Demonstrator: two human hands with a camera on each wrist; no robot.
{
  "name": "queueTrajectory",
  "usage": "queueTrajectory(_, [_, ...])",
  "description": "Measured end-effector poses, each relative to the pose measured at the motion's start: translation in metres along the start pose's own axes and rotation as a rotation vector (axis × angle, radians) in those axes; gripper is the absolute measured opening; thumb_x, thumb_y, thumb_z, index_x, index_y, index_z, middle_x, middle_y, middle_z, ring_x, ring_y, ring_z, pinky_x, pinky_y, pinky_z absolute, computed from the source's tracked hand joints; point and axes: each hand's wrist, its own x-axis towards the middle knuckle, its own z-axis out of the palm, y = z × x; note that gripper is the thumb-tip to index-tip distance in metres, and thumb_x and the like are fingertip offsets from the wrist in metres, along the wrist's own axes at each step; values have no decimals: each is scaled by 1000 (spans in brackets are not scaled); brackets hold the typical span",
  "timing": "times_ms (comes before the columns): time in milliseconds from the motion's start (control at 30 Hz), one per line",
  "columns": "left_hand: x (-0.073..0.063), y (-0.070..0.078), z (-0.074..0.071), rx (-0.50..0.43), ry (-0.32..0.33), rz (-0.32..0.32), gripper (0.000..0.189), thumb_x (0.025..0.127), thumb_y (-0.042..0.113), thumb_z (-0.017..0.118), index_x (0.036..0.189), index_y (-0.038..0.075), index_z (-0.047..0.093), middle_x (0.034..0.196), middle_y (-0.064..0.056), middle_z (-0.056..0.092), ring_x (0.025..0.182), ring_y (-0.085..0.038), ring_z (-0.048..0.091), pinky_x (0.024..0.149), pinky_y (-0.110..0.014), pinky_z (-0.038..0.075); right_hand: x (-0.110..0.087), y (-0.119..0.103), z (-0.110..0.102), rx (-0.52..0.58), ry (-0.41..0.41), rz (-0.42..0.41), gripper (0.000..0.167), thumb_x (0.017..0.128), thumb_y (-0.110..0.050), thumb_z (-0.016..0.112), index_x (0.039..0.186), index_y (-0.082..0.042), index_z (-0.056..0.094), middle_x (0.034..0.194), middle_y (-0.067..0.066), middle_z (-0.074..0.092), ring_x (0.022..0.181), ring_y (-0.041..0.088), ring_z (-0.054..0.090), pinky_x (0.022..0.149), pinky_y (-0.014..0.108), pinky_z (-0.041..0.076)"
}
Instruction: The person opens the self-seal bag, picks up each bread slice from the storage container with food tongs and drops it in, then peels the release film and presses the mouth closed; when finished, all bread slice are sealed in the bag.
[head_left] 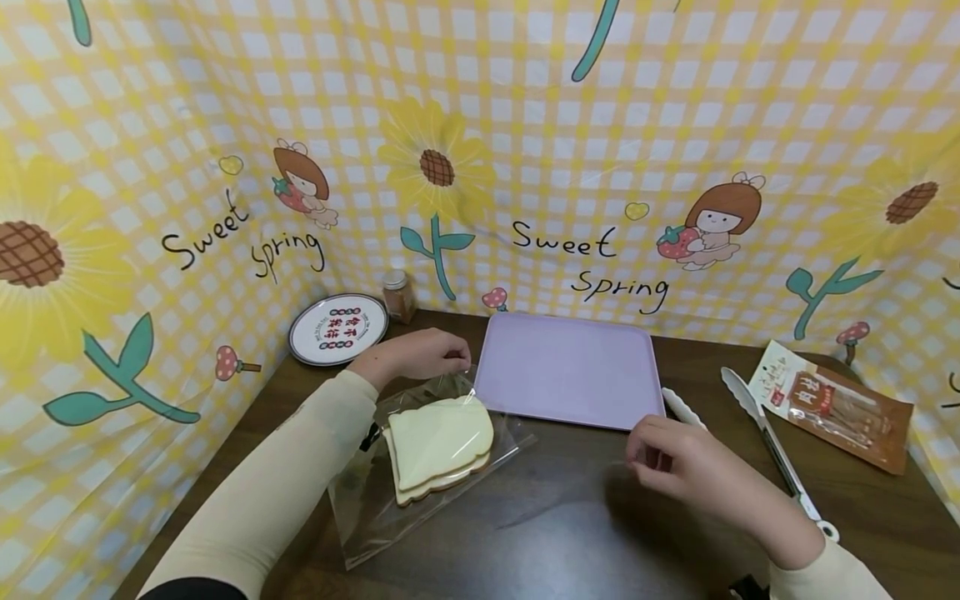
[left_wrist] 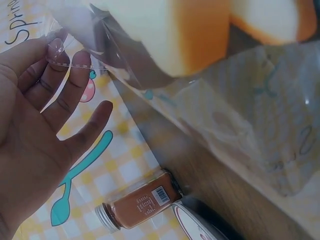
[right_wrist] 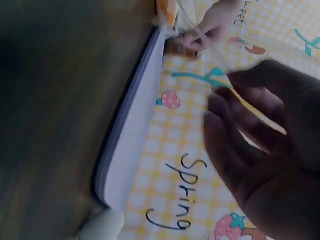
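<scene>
My left hand (head_left: 423,354) pinches the upper edge of a clear plastic bag (head_left: 360,533) between thumb and fingers. Two stacked slices of bread (head_left: 442,442) with brown crusts show through the film, and up close they fill the top of the left wrist view. To the right, my right hand (head_left: 667,458) is held over the table with its fingers curled, in front of the tray's near right corner. In the right wrist view, a thin clear strip (right_wrist: 202,35) runs to the fingertips of this hand, which pinch its end.
A lilac tray (head_left: 566,371) lies at the back centre. Spread tongs (head_left: 780,450) with white tips lie on the right, partly behind the right hand, beside a brown food packet (head_left: 840,412). Back left are a white plate (head_left: 341,329) and a spice jar (head_left: 398,296). Patterned cloth encloses the table.
</scene>
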Motion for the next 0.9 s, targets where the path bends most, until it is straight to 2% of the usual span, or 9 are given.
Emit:
queueTrajectory(100, [-1,0,-1,0,-4,-2,22,113,29,56,117,18,75,112,2,75,93,-10,63,88,-33,56,-4,4,-3,-126,-79,20,32,81,1,85,90,-25,68,89,-17,62,76,-6,58,61,16,52])
queueTrajectory(233, [-1,-1,-1,-9,-2,2,22,113,29,56,116,18,75,110,2,75,92,-10,62,87,-33,56,-8,6,-7,-319,-191,187,25,83,-11,89,92,-25,71,93,-16,66,75,-2,64,61,22,52])
queueTrajectory(367, [0,-3,0,-28,10,3,20,113,28,56,113,20,74,107,2,73,90,-10,61,86,-32,54,-6,2,-8,-406,-246,320,17,87,-24,88,96,-26,74,93,-16,70,74,3,66,59,29,51])
queueTrajectory(500, [-1,-5,1,-65,28,-5,20,113,27,56,114,19,74,107,2,73,90,-10,60,85,-32,53,6,-6,-5,-328,-213,374,8,94,-28,82,98,-25,75,87,-18,70,75,0,64,62,28,52])
queueTrajectory(667, [-6,-5,1,-109,49,-6,23,114,30,55,121,19,74,108,3,75,93,-10,64,87,-34,56,25,-13,4,-199,-177,384,6,99,-28,77,101,-23,77,83,-18,70,74,-7,59,66,23,53])
queueTrajectory(767, [-9,-4,1,-135,68,-2,22,114,31,55,121,20,73,108,3,75,95,-9,66,87,-35,57,35,-16,13,-138,-189,399,13,101,-33,74,104,-21,76,84,-17,71,74,-6,59,67,23,53])
queueTrajectory(900, [-12,-2,2,-148,99,5,21,113,32,56,120,21,73,107,4,75,95,-9,67,86,-33,58,50,-15,28,-46,-227,444,33,103,-42,71,118,-13,75,87,-11,74,75,-1,62,68,26,53])
